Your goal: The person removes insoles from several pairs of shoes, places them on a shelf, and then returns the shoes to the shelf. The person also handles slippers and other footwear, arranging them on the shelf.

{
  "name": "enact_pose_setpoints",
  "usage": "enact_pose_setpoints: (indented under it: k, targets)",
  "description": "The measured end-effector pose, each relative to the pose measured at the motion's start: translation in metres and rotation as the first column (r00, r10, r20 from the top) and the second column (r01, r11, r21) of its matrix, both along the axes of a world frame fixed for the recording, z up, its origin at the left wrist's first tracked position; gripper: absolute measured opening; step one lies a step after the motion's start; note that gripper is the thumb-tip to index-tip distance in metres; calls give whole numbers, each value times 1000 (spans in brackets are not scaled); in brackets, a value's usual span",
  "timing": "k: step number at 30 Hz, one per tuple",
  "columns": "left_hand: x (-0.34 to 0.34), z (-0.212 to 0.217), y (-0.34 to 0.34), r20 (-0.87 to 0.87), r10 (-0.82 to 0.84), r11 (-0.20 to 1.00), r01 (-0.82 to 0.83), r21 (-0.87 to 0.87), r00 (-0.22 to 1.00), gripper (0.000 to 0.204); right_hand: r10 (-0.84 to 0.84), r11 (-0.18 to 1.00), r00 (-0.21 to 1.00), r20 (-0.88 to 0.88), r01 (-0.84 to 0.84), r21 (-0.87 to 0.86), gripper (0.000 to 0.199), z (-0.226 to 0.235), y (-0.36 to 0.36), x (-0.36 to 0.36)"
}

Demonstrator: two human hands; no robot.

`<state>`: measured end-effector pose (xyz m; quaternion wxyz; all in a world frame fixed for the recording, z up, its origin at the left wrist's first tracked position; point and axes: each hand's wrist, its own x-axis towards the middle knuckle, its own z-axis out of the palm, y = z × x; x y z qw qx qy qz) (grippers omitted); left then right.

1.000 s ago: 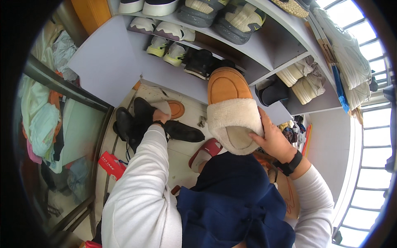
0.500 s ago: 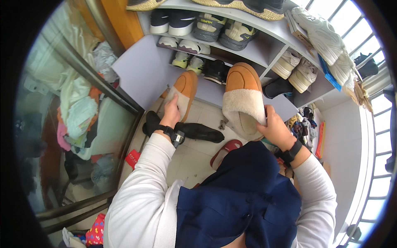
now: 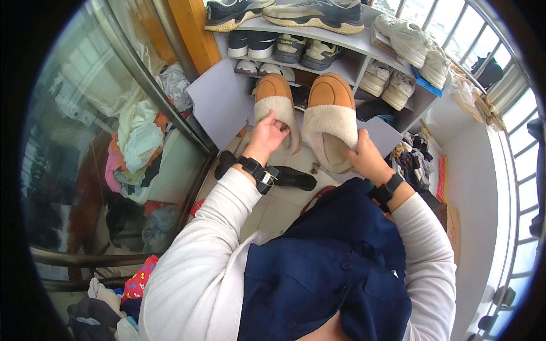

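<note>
Before the shoe rack (image 3: 352, 62) — fingers pinch two slippers (image 3: 307, 111), toes pointing away.

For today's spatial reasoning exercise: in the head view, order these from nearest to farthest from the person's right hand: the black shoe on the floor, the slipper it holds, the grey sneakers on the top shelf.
1. Slipper, held in the right hand.
2. Black shoe, on the floor to the left.
3. Grey sneakers, on the top shelf.

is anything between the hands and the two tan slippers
Nothing visible. The left hand already grips the left tan fleece-lined slipper at its opening, and the right hand grips the right tan fleece-lined slipper the same way.
</note>
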<state>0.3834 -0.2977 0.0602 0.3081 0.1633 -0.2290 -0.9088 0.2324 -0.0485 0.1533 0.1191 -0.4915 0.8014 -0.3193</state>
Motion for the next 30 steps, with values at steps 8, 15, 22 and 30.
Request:
enact_pose_setpoints:
  k: [8, 15, 22, 30]
  targets:
    - [3, 54, 35, 295, 115, 649, 153, -745, 949, 43, -130, 940, 983, 134, 165, -300, 39, -4, 58, -13]
    - [-32, 87, 99, 195, 40, 155, 187, -970, 980, 33, -371, 687, 911, 180, 399, -608, 40, -31, 132, -57]
    - [-123, 101, 207, 304, -333, 374, 420, -827, 893, 47, -524, 506, 802, 285, 563, -654, 38, -28, 220, -83]
    - [-196, 50, 312, -159, -645, 764, 627, -152, 748, 44, -415, 277, 664, 622, 743, -609, 43, -28, 272, -89]
